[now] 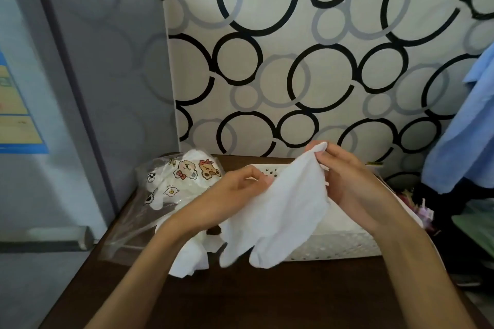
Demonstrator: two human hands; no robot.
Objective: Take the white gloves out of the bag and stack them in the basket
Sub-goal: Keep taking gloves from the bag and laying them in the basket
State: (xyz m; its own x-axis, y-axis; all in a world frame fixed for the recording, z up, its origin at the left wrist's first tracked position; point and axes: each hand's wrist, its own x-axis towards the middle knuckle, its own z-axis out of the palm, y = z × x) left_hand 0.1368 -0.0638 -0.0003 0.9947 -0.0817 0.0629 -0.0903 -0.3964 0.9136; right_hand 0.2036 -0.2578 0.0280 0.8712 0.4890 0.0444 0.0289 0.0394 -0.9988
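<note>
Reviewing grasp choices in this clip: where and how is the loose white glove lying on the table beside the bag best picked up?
Probably pinch the loose glove at its crumpled near edge, from above and the left. It lies flat on the table, and the held glove hangs over its right.

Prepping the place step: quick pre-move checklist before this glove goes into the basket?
1. Both hands hold the glove: left hand and right hand pinch it. Ok.
2. Glove free of the bag: ok.
3. Glove flat for stacking: not ok, it hangs rumpled.
4. Basket within reach, directly behind the glove: ok.
5. Basket floor free: cannot tell, hidden.
6. Loose glove on the table outside the basket: not ok.
</note>
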